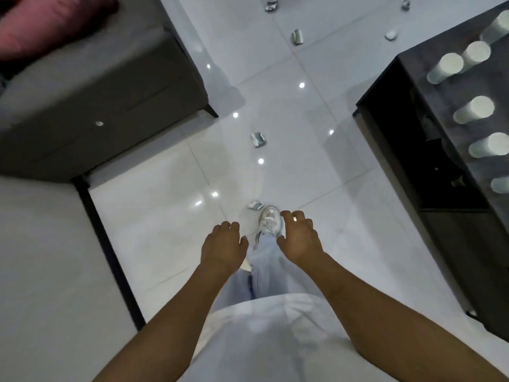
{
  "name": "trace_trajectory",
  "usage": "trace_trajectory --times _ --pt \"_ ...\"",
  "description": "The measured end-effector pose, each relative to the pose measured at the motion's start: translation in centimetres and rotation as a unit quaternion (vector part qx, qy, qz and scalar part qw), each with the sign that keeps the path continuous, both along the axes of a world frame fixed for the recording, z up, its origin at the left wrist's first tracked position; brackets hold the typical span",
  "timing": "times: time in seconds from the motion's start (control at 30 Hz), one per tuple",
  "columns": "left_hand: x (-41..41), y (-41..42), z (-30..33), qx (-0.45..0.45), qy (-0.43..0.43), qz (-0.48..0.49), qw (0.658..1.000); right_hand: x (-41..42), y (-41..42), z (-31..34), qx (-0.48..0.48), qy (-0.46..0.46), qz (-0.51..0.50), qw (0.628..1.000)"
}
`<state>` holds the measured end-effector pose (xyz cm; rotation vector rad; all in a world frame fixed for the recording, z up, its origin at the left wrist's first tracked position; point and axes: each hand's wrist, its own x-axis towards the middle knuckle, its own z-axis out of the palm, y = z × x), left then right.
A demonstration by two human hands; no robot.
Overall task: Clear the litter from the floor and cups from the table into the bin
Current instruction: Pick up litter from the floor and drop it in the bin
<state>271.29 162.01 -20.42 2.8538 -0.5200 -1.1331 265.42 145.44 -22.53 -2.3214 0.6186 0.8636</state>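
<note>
Two empty hands, left point(223, 245) and right point(298, 237), fingers loosely curled, are reaching out as we are approaching the nearest litter point(254, 205) on the floor point(154, 216); cups point(473, 109) are waiting on the desk point(429, 86). Next, we judge, calls for stooping.

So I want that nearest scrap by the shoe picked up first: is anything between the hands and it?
Nothing visible blocks it. The nearest scrap lies on open floor, just ahead of the shoe; both hands, left and right, hover empty above.
</note>
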Motion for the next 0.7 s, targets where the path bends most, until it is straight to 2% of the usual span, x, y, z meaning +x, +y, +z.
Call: trace_trajectory --times 0.17,0.3,0.43,0.57,0.7 --pt "6.8 -1.1 -3.9 0.009 0.016 0.007 1.000 6.0 0.0 -5.1 0.004 -0.008 -0.011 1.000" --pt "10.5 -1.7 -9.8 0.016 0.036 0.010 0.999 9.2 0.3 -11.7 0.011 0.042 -0.016 0.999" --pt "13.2 -2.6 -18.6 0.075 0.117 -0.045 0.989 11.0 0.8 -20.0 0.029 0.046 -0.009 0.998" --pt "16.3 -2.8 -27.8 0.052 0.091 -0.095 0.990 11.9 1.4 -29.3 0.020 0.060 0.028 0.998" --pt "20.3 -3.2 -37.7 0.057 0.103 -0.135 0.984 12.4 2.3 -40.2 0.007 0.075 0.039 0.996"
